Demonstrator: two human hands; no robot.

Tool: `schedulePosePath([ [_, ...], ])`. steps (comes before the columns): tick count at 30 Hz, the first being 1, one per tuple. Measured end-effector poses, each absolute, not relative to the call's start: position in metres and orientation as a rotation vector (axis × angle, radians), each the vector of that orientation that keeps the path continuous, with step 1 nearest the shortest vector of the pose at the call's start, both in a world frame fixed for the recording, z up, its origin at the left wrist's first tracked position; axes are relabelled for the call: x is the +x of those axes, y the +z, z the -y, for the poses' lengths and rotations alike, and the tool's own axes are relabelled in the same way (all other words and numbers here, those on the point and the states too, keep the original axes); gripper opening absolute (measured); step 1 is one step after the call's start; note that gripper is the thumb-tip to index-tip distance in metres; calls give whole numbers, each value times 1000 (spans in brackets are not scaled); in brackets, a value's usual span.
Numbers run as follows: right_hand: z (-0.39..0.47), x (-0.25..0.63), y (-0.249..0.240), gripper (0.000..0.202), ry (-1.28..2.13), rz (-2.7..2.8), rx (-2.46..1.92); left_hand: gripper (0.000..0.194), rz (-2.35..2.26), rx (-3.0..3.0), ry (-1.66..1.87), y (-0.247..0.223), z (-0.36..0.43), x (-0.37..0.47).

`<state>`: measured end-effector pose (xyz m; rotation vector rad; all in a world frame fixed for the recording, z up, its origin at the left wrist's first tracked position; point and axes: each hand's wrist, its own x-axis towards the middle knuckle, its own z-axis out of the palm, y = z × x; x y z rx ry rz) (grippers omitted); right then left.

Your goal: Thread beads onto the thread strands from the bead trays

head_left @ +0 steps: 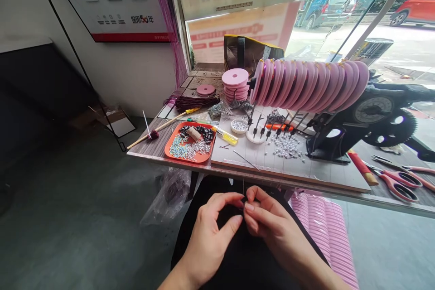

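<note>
Above my dark-clothed lap, my left hand (212, 226) and my right hand (268, 219) meet with their fingertips nearly touching. Thumb and fingers of the right hand are pinched together on something small and dark. The left forefinger curls in against the same spot, its thumb tip a little lower. A very thin line, perhaps thread, rises from between the fingertips toward the table edge; what exactly they hold is too small to name. Just beyond lies a board (224, 156) with a thin metal tool (247, 161) on it.
An orange tray (166, 152) holds beads. Pink spools (309, 86) sit on a black geared machine (340, 127), with weighted lines hanging below. Loose clear beads (288, 147), a yellow-handled tool (226, 136), scissors (399, 186) and a stack of pink discs (235, 79) share the table.
</note>
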<state>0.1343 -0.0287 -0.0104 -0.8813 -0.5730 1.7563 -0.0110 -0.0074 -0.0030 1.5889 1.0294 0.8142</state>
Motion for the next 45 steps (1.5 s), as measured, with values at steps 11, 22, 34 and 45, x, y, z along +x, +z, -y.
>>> schedulePosePath([
  [11,32,135,-6,23,1331,1147,-1206,13,-1191,1415,771,-1,4,-9],
  [22,35,134,-5,22,1084,1479,-1393,10,-1265,1597,756,3,7,-11],
  [34,35,139,2,22,1238,1552,-1441,11,-1363,1884,699,11,8,-12],
  [45,30,139,-1,21,1357,1504,-1354,10,-1360,1715,682,13,6,-5],
])
